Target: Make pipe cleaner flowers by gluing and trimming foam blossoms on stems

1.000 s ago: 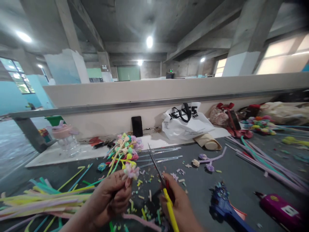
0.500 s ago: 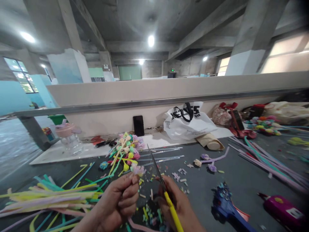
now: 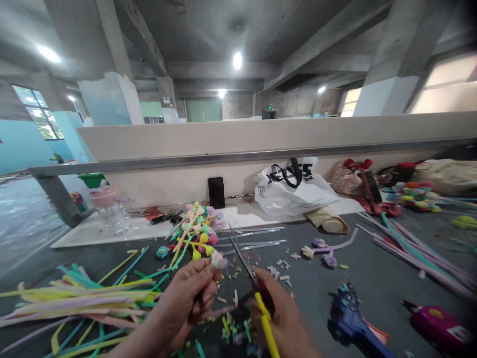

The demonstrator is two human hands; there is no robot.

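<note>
My left hand (image 3: 186, 296) pinches a small pink-and-purple pipe-cleaner flower (image 3: 218, 259) at its fingertips, with the pink stem (image 3: 219, 312) trailing below toward my right hand. My right hand (image 3: 278, 311) grips scissors (image 3: 242, 258) with a yellow and red handle; the blades point up and away, their tips apart and just right of the flower. Behind the flower lies a bunch of finished pastel flowers (image 3: 196, 226) on the dark table (image 3: 372, 283). Cut bits (image 3: 233, 330) are scattered between my hands.
A heap of long pipe cleaners (image 3: 70, 298) lies at the left, more long ones (image 3: 413, 248) at the right. A blue glue gun (image 3: 350, 318) and a magenta one (image 3: 437, 328) sit right of my right hand. A white bag (image 3: 294, 186), black phone (image 3: 216, 192) and jar (image 3: 108, 209) stand by the low wall.
My left hand has lifted the flower slightly up and to the right, closer to the scissor blades. The view has shifted a little; my right hand stays on the scissors.
</note>
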